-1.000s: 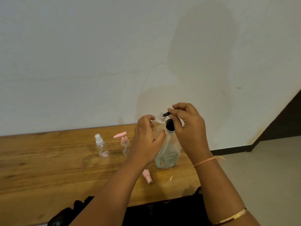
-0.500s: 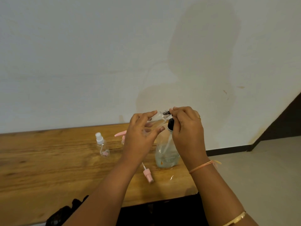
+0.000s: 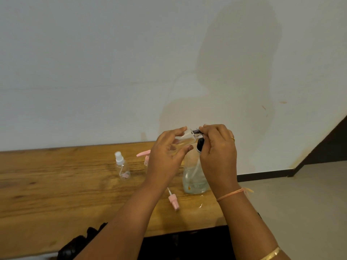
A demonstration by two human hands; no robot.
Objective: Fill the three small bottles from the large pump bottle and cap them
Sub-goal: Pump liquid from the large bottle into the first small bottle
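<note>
My left hand (image 3: 165, 158) holds a small clear bottle (image 3: 185, 140) tilted on its side, its open mouth against the black pump nozzle (image 3: 196, 131). My right hand (image 3: 217, 149) grips the black pump head of the large clear pump bottle (image 3: 193, 177), which stands on the wooden table (image 3: 56, 194) with a little liquid at its bottom. A small bottle with a white spray cap (image 3: 123, 166) stands to the left. A second small bottle with a pink pump top (image 3: 144, 153) is partly hidden behind my left hand. A loose pink pump cap (image 3: 173, 200) lies on the table.
The table ends at its right edge near the pump bottle; grey floor (image 3: 300, 203) lies beyond. A white wall runs directly behind the table. A dark object (image 3: 78, 244) shows below the table's front edge.
My left hand has tipped the small bottle from nearly upright to lying sideways at the nozzle. The view shifted slightly, and both hands sit a little lower over the pump.
</note>
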